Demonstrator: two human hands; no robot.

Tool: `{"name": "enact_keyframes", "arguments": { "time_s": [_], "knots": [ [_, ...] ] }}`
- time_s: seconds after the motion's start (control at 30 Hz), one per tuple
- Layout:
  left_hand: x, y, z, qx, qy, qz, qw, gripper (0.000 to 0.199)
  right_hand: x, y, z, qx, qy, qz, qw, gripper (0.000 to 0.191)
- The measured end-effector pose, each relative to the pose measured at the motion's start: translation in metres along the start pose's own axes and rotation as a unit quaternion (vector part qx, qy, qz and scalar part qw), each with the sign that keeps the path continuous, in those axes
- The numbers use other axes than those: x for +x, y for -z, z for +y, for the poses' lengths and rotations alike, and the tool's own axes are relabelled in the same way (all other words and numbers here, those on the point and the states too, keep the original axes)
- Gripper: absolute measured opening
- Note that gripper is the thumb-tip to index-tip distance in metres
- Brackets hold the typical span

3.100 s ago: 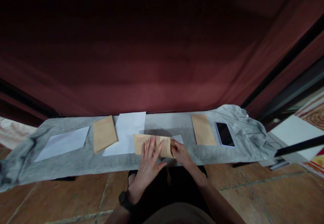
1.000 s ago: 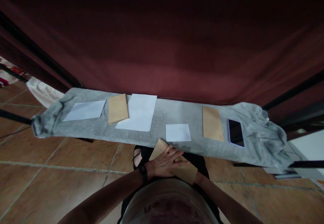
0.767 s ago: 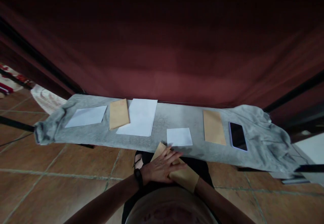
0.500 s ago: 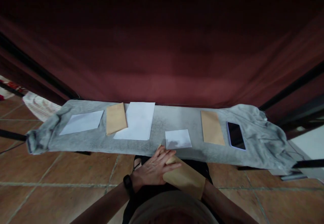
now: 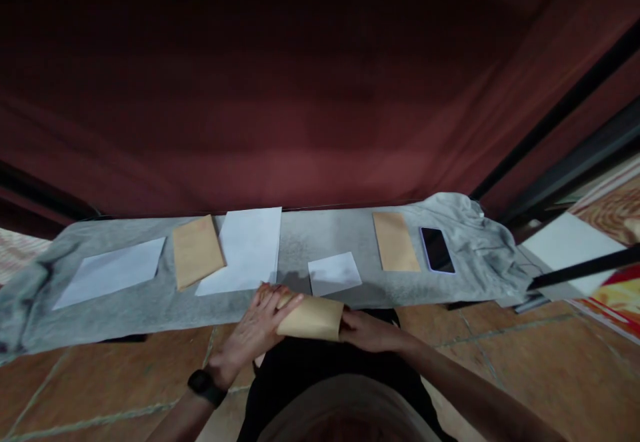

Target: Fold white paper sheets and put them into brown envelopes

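Note:
Above my lap, a brown paper envelope (image 5: 315,317) is bowed into a curve, with its open end to the right. My left hand (image 5: 263,319), wearing a dark wristband, is closed around the envelope's left end, thumb lying along the top. My right hand (image 5: 367,331) reaches into the open right end; its fingers are hidden inside the paper. Just beyond the envelope, a small white sheet of paper (image 5: 335,274) lies on the grey cloth.
A grey cloth (image 5: 300,242) covers the narrow table. On it lie a white sheet (image 5: 115,272), a brown envelope (image 5: 197,252) overlapping white papers (image 5: 253,249), another brown envelope (image 5: 396,242) and a phone (image 5: 437,250). A dark red curtain (image 5: 320,142) hangs behind.
My right hand has drawn partly out of the envelope, which covered it to the wrist before. The envelope is now more level and curved. The view has shifted and turned.

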State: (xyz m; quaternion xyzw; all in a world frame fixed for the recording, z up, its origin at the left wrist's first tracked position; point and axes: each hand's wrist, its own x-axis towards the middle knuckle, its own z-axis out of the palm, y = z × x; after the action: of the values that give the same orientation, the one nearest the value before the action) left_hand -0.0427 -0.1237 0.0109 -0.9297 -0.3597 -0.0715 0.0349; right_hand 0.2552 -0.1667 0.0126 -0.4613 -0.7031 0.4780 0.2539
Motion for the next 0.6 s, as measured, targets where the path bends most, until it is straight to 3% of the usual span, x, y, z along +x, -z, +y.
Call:
{"name": "enact_keyframes", "arguments": {
  "time_s": [0.07,0.2,0.27,0.43,0.6],
  "knots": [
    [-0.002,0.0,-0.017,0.006,0.04,0.002,0.999,0.088,0.006,0.014,0.013,0.016,-0.015,0.011,1.0,0.036],
    [-0.004,-0.005,-0.049,-0.012,0.129,0.035,0.991,0.093,0.03,0.033,0.036,-0.072,-0.08,0.193,0.975,0.033],
    [-0.004,-0.009,-0.06,-0.019,0.148,0.029,0.988,0.094,0.043,0.036,0.046,-0.155,-0.122,0.239,0.951,0.033],
    [-0.003,-0.021,-0.07,-0.03,0.152,-0.019,0.988,0.095,0.064,0.026,0.059,-0.278,-0.213,0.259,0.9,0.045],
    [-0.002,-0.029,-0.071,-0.057,0.159,-0.036,0.985,0.103,0.075,0.021,0.062,-0.258,-0.255,0.253,0.897,0.038]
  ]
}}
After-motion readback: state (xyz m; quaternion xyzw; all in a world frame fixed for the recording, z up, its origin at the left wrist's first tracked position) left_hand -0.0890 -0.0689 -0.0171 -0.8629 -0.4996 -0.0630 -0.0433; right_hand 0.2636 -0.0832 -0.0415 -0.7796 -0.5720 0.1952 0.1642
